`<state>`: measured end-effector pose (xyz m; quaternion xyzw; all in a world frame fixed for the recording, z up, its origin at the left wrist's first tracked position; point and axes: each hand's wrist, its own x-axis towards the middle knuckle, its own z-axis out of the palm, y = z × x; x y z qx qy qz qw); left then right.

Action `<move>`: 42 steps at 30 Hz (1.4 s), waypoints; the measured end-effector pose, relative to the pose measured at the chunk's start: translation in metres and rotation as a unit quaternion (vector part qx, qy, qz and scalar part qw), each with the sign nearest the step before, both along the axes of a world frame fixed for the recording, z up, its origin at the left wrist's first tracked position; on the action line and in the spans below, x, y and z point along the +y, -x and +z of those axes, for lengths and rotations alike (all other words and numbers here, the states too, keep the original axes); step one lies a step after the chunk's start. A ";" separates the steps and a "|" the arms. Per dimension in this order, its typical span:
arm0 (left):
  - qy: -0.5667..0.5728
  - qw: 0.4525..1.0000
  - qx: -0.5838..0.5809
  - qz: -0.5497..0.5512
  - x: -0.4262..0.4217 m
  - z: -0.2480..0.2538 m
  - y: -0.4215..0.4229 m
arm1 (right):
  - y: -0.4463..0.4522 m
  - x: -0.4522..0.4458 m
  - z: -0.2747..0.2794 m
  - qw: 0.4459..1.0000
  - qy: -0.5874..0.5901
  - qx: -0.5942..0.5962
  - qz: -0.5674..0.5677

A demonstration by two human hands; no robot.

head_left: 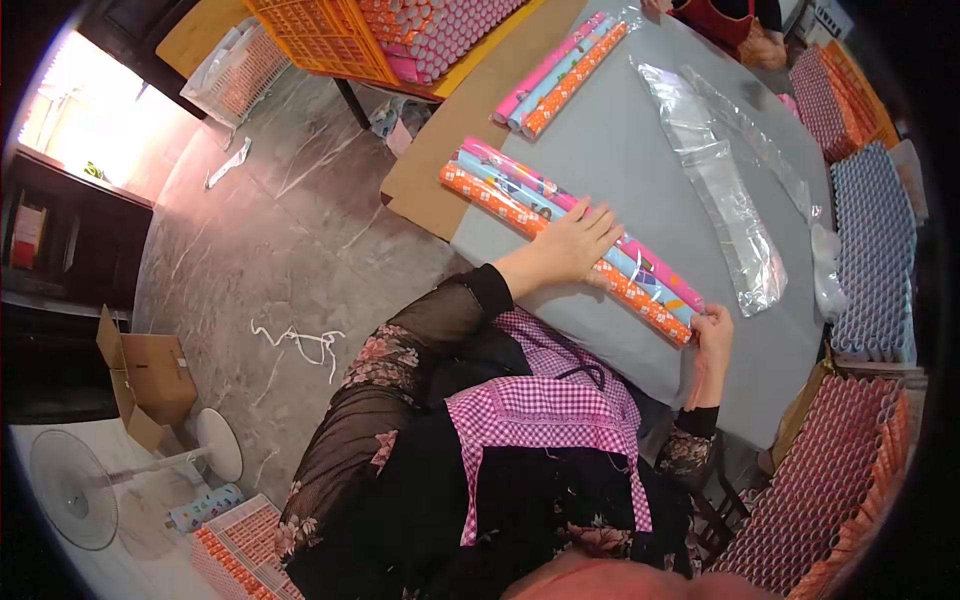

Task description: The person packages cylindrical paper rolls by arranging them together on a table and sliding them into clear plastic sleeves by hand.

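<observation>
On the grey desk [655,185], the open left hand [578,243] lies across the bundle of pink, blue and orange wrapping-paper rolls [484,182], hiding its middle, while the right hand [712,338] curls at one end, its exact grip unclear, and another person [722,20] is cut off by the top edge.

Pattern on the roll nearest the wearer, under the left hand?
Orange with small white motifs on the roll; shows best in the head view.
</observation>
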<state>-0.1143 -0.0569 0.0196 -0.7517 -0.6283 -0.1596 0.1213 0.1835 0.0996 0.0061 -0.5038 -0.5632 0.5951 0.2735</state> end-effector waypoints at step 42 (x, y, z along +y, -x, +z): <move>0.068 0.998 -0.006 0.005 0.003 0.010 -0.003 | 0.019 -0.070 0.039 0.866 -0.459 -0.191 0.049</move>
